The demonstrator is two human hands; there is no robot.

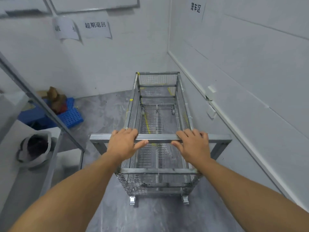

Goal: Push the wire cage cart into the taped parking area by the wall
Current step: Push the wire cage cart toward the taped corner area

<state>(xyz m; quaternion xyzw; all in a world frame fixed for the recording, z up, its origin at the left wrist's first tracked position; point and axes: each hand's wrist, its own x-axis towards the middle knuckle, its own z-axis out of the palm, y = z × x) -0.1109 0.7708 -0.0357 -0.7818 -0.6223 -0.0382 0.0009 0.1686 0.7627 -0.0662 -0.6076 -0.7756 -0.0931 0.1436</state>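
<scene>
An empty metal wire cage cart stands on the grey floor, pointing toward the far corner beside the right wall. Its wide handle bar runs across the near end. My left hand grips the bar left of centre, fingers over the top and thumb underneath. My right hand grips it right of centre the same way. Yellow tape lines on the floor show through the cart's mesh, under and ahead of it, near the far wall.
The white right wall runs close along the cart, with a paper sign high up. On the left stand a metal rack frame, a white sack, and a blue plastic pallet with brown items. Bare floor lies left of the cart.
</scene>
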